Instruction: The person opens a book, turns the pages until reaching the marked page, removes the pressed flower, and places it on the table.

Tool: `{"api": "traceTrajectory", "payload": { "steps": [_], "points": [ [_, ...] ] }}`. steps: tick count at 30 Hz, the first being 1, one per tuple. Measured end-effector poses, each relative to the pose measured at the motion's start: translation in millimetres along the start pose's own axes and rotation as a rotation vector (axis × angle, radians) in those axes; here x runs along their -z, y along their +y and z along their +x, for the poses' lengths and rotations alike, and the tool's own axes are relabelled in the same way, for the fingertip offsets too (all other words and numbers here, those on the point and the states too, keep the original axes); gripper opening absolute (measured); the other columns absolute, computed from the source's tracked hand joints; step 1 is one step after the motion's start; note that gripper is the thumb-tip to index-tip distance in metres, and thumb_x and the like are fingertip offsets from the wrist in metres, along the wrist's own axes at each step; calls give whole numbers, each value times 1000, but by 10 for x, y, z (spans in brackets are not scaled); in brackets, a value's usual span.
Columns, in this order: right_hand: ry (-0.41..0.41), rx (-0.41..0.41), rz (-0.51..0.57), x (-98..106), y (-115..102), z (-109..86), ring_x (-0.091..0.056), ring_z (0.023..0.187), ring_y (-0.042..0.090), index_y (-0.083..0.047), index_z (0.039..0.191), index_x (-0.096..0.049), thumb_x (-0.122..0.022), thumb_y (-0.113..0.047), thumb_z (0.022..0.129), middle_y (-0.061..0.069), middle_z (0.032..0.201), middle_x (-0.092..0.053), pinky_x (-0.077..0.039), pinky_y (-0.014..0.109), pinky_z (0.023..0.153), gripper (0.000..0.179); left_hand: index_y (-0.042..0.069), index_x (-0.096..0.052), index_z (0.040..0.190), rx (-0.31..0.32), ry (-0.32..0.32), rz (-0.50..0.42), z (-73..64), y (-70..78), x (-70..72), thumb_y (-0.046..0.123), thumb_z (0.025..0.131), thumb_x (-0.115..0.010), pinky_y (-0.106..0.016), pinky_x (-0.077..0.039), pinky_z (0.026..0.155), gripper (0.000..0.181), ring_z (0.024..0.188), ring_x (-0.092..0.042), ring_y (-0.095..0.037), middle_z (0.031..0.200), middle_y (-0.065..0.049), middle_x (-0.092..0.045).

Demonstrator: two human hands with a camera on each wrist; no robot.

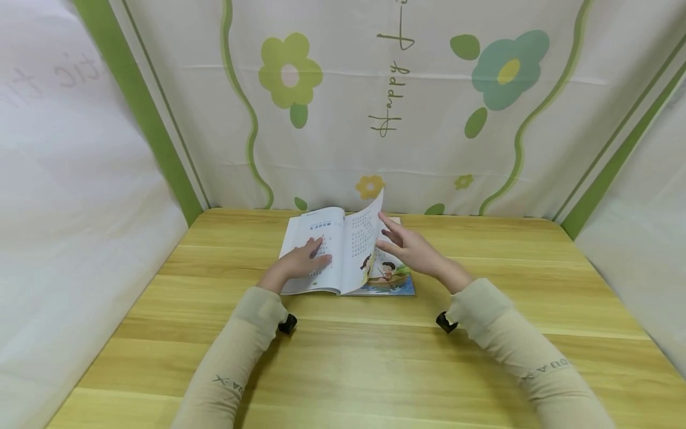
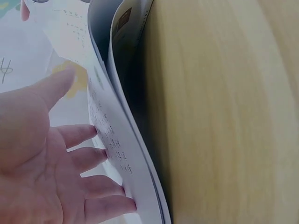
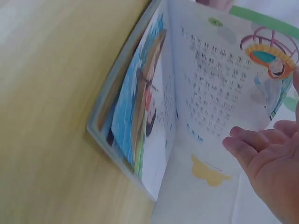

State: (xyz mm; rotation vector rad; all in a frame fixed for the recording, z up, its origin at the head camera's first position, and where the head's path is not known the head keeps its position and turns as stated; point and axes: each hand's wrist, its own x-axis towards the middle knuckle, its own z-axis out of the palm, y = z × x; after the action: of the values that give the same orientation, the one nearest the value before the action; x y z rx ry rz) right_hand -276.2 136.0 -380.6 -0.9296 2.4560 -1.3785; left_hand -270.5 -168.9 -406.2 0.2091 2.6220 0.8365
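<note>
Open book (image 1: 334,238), coloured boat picture (image 1: 393,281); left hand (image 1: 300,262) spread on printed page (image 1: 293,235); right hand (image 1: 415,251) outstretched, apparently touching lifted page (image 1: 360,238).

Table (image 1: 364,369): yellowish wood-grain top | directly on it: open illustrated book (image 1: 349,253), near far edge

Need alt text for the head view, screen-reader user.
An open illustrated book lies on a wooden table, the left hand resting on its left page and the right hand at the edge of a raised page. Behind hangs a flower-print white backdrop with "Happy" written sideways.
</note>
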Motion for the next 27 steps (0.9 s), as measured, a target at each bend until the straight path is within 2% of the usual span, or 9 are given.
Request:
{"api": "traceTrajectory", "payload": {
  "steps": [4,7,10,13,16,21,27],
  "points": [
    [-40,33,-48,-133,-42,57,-26,150,39,-9,165,-17,-55,-27,108,15,170,-8,-35,58,113,70,7,-19,164,-26,9,-34,-4,12,27,49,111,-31,-53,-13,123,68,154,-12,-41,169,-20,-10],
    [-73,50,-108,-231,-66,87,-19,153,36,-12,165,-22,-56,-29,108,12,171,-6,-36,60,112,69,2,-19,163,-33,27,-106,-17,25,40,47,112,-22,-49,-12,124,68,155,-12,-37,168,-20,-14],
    [-103,62,-154,-329,-88,117,-15,154,35,-13,164,-25,-58,-29,107,10,171,-5,-30,60,116,68,0,-19,163,-31,49,-184,-24,35,43,48,112,-18,-49,-14,124,70,155,-15,-37,168,-19,-19],
    [-132,78,-194,-427,-84,152,-10,155,38,-12,164,-27,-57,-30,107,10,171,-5,-19,57,120,66,3,-20,163,-28,59,-236,-29,43,40,52,111,-17,-51,-16,123,72,154,-17,-38,168,-19,-21],
    [-177,86,-216,-516,-91,187,-5,155,40,-11,163,-28,-51,-30,110,11,170,-6,-13,56,122,61,4,-19,164,-24,62,-237,-32,49,39,57,109,-17,-54,-16,122,76,153,-17,-40,168,-19,-20],
    [-252,94,-254,-600,-123,202,-2,154,39,-10,160,-35,-44,-23,112,13,169,-10,-11,55,122,51,4,-11,165,-36,60,-197,-59,56,37,64,106,-23,-58,-17,121,85,152,-18,-43,168,-19,-17],
    [-272,106,-298,-639,-157,197,-4,155,37,-6,158,-39,-48,-22,111,14,168,-13,-12,53,123,50,1,-5,164,-53,70,-192,-80,43,38,64,106,-32,-55,-21,121,90,151,-24,-41,166,-25,-20]
  ]
}}
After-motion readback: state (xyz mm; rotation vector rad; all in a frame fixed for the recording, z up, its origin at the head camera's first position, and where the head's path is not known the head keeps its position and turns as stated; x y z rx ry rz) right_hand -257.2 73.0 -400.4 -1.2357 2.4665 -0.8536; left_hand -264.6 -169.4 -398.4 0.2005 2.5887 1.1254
